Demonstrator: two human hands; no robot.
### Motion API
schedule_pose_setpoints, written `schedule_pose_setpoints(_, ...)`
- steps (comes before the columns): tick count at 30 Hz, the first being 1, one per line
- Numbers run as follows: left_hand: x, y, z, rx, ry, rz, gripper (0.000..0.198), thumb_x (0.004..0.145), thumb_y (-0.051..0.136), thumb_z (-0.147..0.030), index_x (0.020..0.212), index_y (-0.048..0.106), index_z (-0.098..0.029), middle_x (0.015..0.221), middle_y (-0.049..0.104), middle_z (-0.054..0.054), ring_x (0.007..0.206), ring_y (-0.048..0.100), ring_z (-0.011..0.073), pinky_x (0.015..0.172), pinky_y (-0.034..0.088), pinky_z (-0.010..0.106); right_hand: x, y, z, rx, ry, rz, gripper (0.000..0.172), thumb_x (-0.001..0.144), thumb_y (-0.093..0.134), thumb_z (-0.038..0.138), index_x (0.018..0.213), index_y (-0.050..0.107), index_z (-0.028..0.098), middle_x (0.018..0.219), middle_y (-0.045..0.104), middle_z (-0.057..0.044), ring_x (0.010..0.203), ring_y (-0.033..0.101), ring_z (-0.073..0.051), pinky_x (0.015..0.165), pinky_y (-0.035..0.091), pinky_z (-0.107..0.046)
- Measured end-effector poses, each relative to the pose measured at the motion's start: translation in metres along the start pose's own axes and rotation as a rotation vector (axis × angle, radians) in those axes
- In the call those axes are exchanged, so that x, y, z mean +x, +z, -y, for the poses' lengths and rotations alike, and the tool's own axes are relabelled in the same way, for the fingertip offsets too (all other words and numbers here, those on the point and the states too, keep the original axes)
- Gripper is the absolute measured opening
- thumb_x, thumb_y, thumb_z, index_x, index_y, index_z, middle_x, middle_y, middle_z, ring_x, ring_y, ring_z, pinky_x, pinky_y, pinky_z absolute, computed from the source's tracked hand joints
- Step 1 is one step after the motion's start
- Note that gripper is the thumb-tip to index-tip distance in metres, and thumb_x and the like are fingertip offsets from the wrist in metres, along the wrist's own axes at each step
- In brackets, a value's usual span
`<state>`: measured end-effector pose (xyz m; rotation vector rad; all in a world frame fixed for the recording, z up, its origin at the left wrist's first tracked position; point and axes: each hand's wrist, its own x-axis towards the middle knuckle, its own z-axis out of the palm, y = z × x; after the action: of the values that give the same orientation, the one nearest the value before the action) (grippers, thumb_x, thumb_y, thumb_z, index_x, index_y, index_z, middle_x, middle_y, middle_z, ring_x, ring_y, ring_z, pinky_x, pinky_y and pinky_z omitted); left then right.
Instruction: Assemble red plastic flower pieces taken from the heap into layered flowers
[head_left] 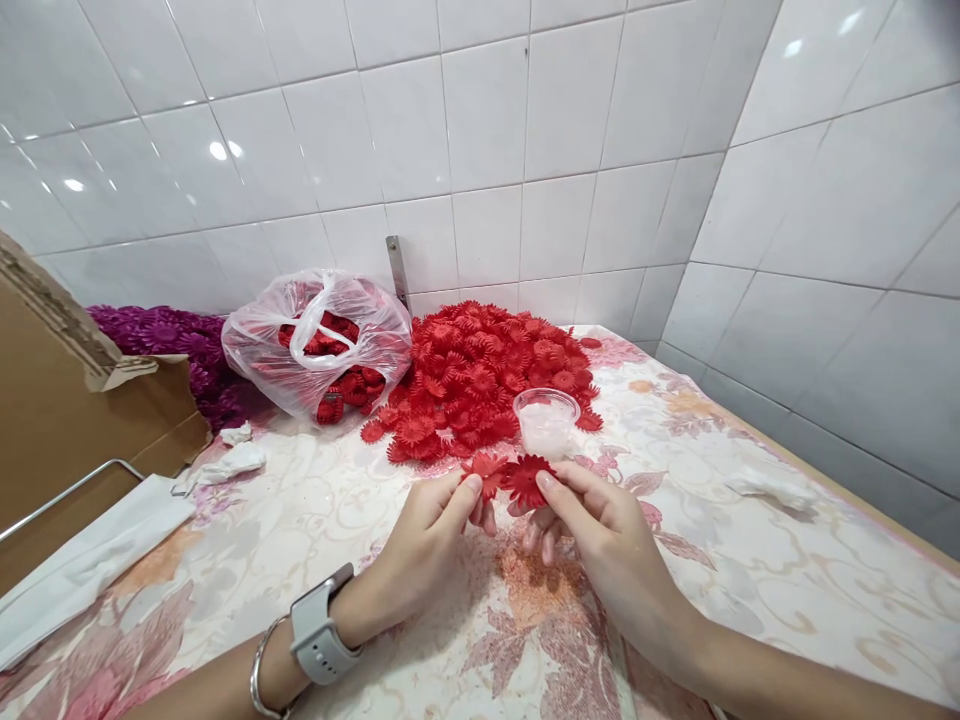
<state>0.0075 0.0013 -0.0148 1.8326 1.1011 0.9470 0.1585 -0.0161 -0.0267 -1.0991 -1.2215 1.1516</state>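
Note:
Between thumb and fingers my left hand (435, 520) pinches a lighter red flower piece (487, 474). A darker red flower piece (528, 480) is pinched by my right hand (589, 510). The two pieces meet edge to edge above the table, just in front of a clear plastic cup (547, 425) with whitish contents. Behind the hands lies a large heap of red flower pieces (487, 370). A grey watch (319, 630) and a silver bangle are on my left wrist.
A translucent bag (255, 335) of red flowers and a purple flower pile (172, 335) stand at the back left. Cardboard (112, 430) and a white cloth (90, 560) are at left. Crumpled tissue (772, 488) lies at right. Tiled walls border the flowered tablecloth (315, 520).

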Motion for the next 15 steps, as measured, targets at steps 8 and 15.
schedule_pose_setpoints(8,0.027,-0.037,0.017,-0.088,-0.055,-0.52,0.032,0.077,0.041,-0.039,0.053,0.043,-0.019,0.06,0.06,0.003,0.058,0.053,0.0152,0.054,0.041,0.026,0.002,-0.006,-0.004,0.078,0.044,-0.072,0.024,0.083,0.045,0.042,0.075,0.044,0.02,0.051,0.048,0.006,0.036,0.04,-0.007,0.033,0.031,-0.017)
schedule_pose_setpoints(15,0.045,-0.077,0.028,0.21,-0.09,-0.356,0.03,0.065,0.062,-0.044,0.056,0.058,-0.015,0.05,0.055,-0.001,0.05,0.046,0.0126,0.051,0.031,0.024,-0.001,-0.006,-0.001,-0.017,-0.012,0.075,0.015,0.081,0.049,0.032,0.075,0.047,0.018,0.063,0.052,0.003,0.049,0.048,-0.007,0.045,0.039,-0.018)
